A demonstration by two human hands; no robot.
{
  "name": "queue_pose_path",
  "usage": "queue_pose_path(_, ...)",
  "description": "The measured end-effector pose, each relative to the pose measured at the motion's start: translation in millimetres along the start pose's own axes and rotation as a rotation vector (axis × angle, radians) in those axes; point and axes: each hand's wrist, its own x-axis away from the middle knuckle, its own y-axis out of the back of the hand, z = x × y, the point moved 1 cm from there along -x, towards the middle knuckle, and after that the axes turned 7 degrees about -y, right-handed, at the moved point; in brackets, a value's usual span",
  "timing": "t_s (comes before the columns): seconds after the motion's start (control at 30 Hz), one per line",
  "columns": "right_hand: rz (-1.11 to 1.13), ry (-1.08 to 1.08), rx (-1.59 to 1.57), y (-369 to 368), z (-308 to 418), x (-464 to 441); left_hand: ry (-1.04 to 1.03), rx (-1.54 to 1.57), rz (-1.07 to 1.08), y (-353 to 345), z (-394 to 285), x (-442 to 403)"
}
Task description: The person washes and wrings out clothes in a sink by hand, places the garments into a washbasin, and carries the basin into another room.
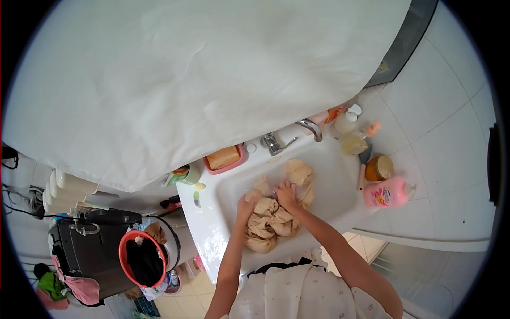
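Observation:
A bunched, wet-looking beige cloth (269, 219) lies in the white sink (340, 194), with a puffed-up part of it toward the faucet side. My left hand (248, 204) grips the cloth on its left, its fingers partly hidden in the folds. Close beside it, my right hand (287, 196) has its fingers bent into the cloth near the middle. Behind the basin stand a chrome faucet spout (312, 129) and a separate mixer lever (273, 144).
An orange soap bar (223, 158) sits in a pink dish at the sink's back edge. Right of the sink are a pink pump bottle (385, 192), an amber jar (379, 168) and a brush (363, 165). A white sheet (186, 80) hangs ahead. At left, a red basin (123, 260) holds dark clothes.

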Motion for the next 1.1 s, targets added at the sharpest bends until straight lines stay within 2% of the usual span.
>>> queue_pose_path(0.07,-0.041,0.075,-0.094,27,5,9,0.018,0.119,-0.012,10,-7,14)
queue_pose_path(0.13,-0.077,0.151,-0.188,60,12,19,0.121,0.475,-0.056,17,-13,30)
queue_pose_path(0.23,-0.187,0.121,-0.261,91,14,25,0.096,0.552,-0.089,31,-36,55)
queue_pose_path(0.37,-0.206,0.101,-0.298,109,6,22,0.063,0.509,-0.050,46,-21,62)
queue_pose_path(0.43,-0.228,0.084,-0.350,128,10,17,-0.022,0.373,-0.041,60,-53,73)
queue_pose_path(0.5,-0.050,-0.187,-0.477,157,17,16,-0.091,0.341,-0.051,65,-67,78)
queue_pose_path(0.63,-0.223,-0.097,-0.447,187,25,2,-0.199,0.266,-0.092,77,-97,81)
queue_pose_path(0.7,-0.262,-0.106,-0.584,203,34,-9,-0.243,0.286,-0.118,81,-118,81)
queue_pose_path(0.8,-0.273,-0.058,-0.707,161,18,-33,-0.298,0.280,-0.132,82,-124,76)
queue_pose_path(0.9,-0.144,-0.115,-0.547,119,12,-32,-0.320,0.146,-0.226,69,-115,71)
queue_pose_path(0.97,-0.083,-0.055,-0.485,94,12,-16,-0.440,-0.298,-0.183,56,-108,69)
queue_pose_path(1.0,-0.022,0.004,-0.419,85,14,-6,-0.438,-0.299,-0.185,49,-102,67)
queue_pose_path(1.07,0.047,0.005,-0.318,79,22,15,-0.532,-0.642,-0.053,31,-87,63)
queue_pose_path(1.1,0.110,0.004,-0.215,77,26,23,-0.528,-0.642,-0.053,24,-82,65)
